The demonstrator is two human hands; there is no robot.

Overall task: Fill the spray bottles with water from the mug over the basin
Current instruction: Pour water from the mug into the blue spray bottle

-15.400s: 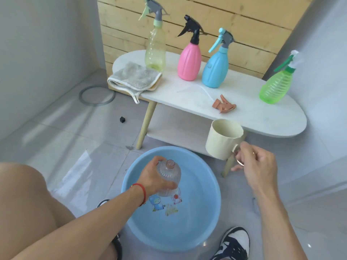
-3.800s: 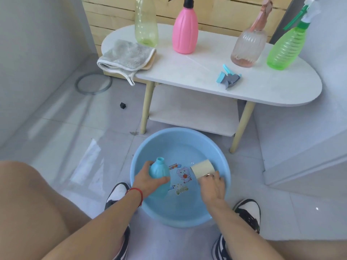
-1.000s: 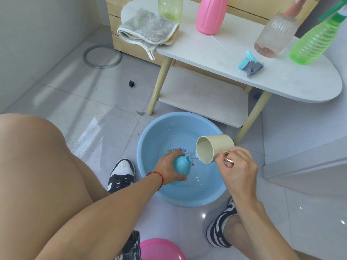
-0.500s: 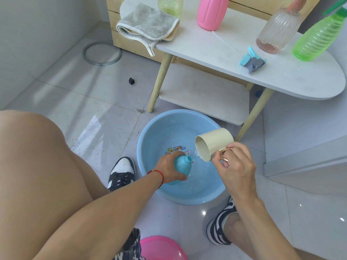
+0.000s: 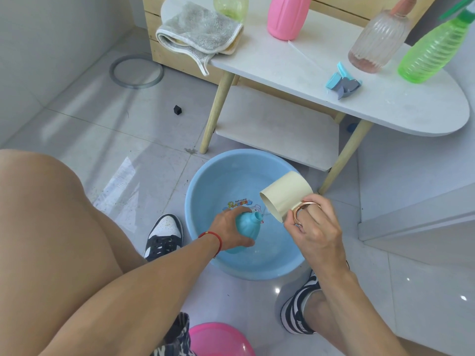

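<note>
A: While the left hand (image 5: 228, 228) grips the turquoise plastic spray bottle (image 5: 246, 231), cap off, where's it sit?

B: Upright over the round blue plastic basin (image 5: 205, 181) on the floor. Right hand (image 5: 312, 227) clamps the cream mug (image 5: 285, 199) by its gold handle, tipped w/ rim just beside the bottle's neck.

A: Desk?

B: White oval desk (image 5: 308, 73) carries a grey cloth (image 5: 198, 29), pink bottle (image 5: 288, 16), clear ribbed bottle (image 5: 377, 39), green bottle (image 5: 434, 52) & a loose blue-grey trigger head (image 5: 343, 83).
</note>
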